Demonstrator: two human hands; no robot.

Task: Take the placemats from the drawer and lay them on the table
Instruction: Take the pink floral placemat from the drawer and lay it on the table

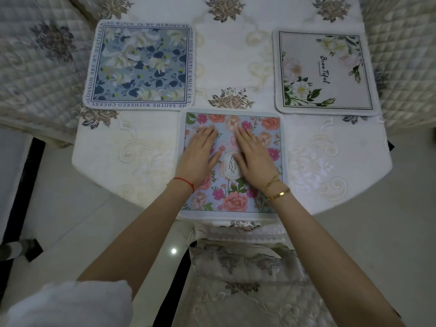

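Three square placemats lie flat on the table [236, 55], which is covered by a cream embroidered cloth. A pink-flowered placemat [266, 135] sits at the near edge in the middle. My left hand [200, 152] and my right hand [253, 156] rest palm-down on it side by side, fingers straight and together, gripping nothing. A blue-flowered placemat [141, 64] with a text border lies at the far left. A pale placemat [325, 72] with white flowers and green leaves lies at the far right. No drawer is in view.
Chairs with quilted cream covers stand at the left [35, 67] and right [405, 67] of the table. Another covered chair [247, 279] is directly below my arms at the near edge. A glossy light tiled floor [70, 220] surrounds the table.
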